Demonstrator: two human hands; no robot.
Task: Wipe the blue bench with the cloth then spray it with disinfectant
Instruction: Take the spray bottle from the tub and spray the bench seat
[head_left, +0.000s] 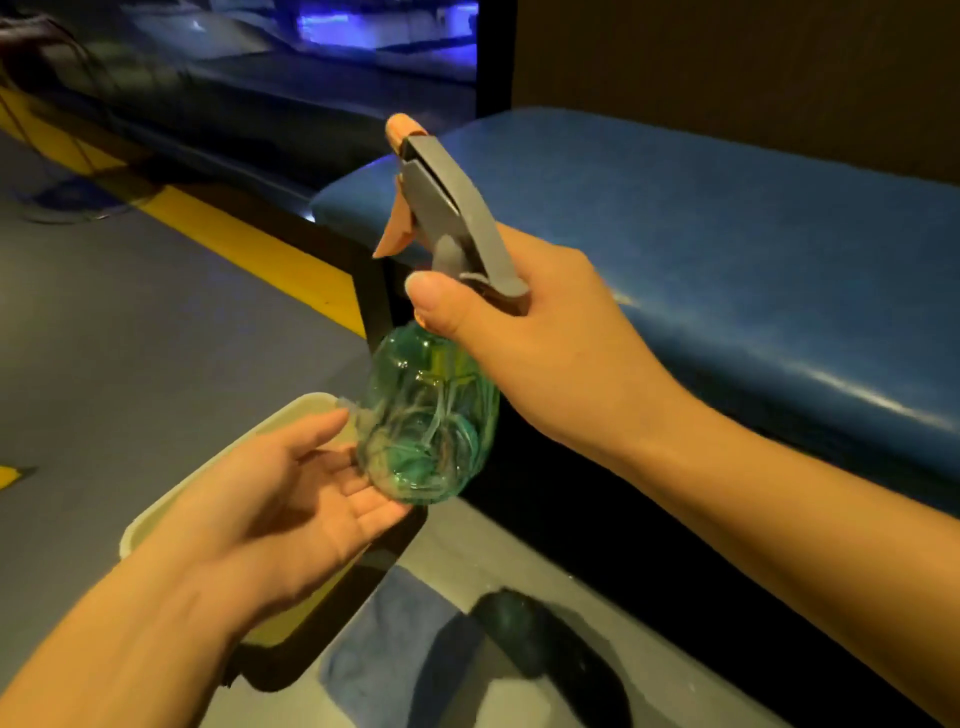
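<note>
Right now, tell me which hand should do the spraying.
Right. The right hand already grips the bottle at its neck, just under the trigger, with the bench beside it. The left hand lies open, palm up, under the bottle's base, so it probably only steadies it.

right fingers hidden behind spray bottle (431, 415), bench (727, 249) cropped right

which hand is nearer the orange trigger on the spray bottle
Right. The right hand grips the spray bottle at its neck, just below the orange trigger. The left hand is open, lower down under the bottle's green base.
</note>
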